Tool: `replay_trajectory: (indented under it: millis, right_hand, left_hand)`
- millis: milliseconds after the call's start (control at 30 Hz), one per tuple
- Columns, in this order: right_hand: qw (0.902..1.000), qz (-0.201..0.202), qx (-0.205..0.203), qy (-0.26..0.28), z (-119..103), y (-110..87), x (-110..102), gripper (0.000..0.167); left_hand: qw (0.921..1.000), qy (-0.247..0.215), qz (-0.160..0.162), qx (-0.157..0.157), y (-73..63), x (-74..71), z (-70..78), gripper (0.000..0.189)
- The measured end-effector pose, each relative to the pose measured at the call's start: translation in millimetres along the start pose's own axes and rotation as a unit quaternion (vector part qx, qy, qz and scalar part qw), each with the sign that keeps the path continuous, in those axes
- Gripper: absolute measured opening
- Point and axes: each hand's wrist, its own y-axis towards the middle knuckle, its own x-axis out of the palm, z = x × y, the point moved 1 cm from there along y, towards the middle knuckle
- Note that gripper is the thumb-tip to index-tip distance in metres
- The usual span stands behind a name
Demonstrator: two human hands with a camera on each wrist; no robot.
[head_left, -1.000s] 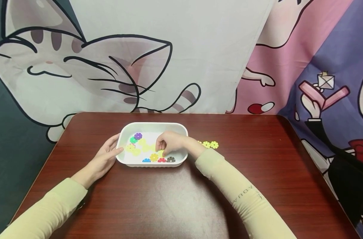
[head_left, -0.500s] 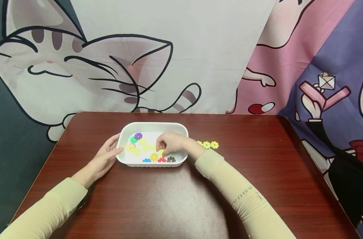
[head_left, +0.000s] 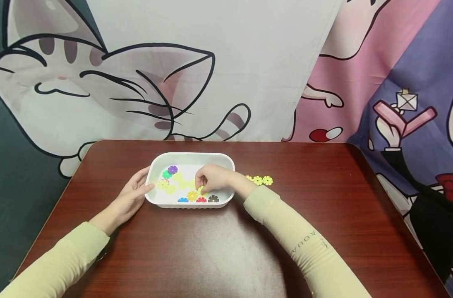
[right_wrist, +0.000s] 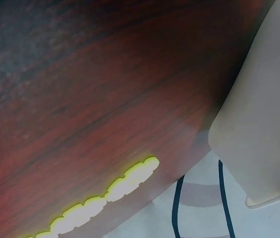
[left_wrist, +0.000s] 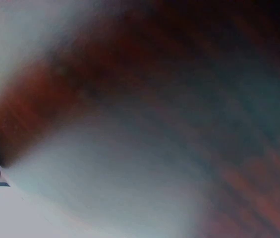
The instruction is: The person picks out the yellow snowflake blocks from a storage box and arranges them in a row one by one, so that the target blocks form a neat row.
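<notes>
A white plastic tray (head_left: 189,205) stands on the table, holding several flower-shaped plastic discs. My left hand (head_left: 131,194) grips its left end, with the thumb at the rim and the other fingers along the outer wall. Inside the tray, the curled fingers of my right hand (head_left: 216,177) pinch a yellow disc (head_left: 200,190), partly hidden by the fingertips. Close to it lie an orange-yellow disc (head_left: 192,195), a red disc (head_left: 201,199), a black disc (head_left: 213,199) and a blue disc (head_left: 183,200). Purple (head_left: 172,169) and green discs (head_left: 166,174) lie at the left.
Right of the tray, a row of yellow discs (head_left: 262,180) lies on the brown table (head_left: 219,256), partly behind the right wrist. The right wrist view shows this row (right_wrist: 125,183) beside the tray's outer wall (right_wrist: 263,114). A cartoon-printed cloth (head_left: 263,74) hangs behind the table.
My right fingertips have shifted very slightly, and more of the yellow disc at them shows. The red disc has moved a little left. The left hand and tray stay put.
</notes>
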Motion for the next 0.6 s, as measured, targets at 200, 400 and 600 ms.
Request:
replay_trajectory:
  millis: [200, 400, 600]
  right_hand:
    - [0.999, 0.006, -0.009, 0.044, 2, 0.7, -3, 0.005]
    - [0.9978, 0.013, -0.016, 0.063, 4, 1.3, -7, 0.006]
    - [0.9965, 0.03, -0.023, 0.075, 4, 0.0, -14, 0.006]
  left_hand:
    - [1.0, 0.005, -0.002, -0.003, -0.1, -0.6, -0.2, 0.068]
    - [1.0, 0.006, -0.001, -0.007, -0.3, 0.4, 0.4, 0.068]
    - [1.0, -0.003, 0.001, -0.002, -1.0, 0.8, 1.3, 0.07]
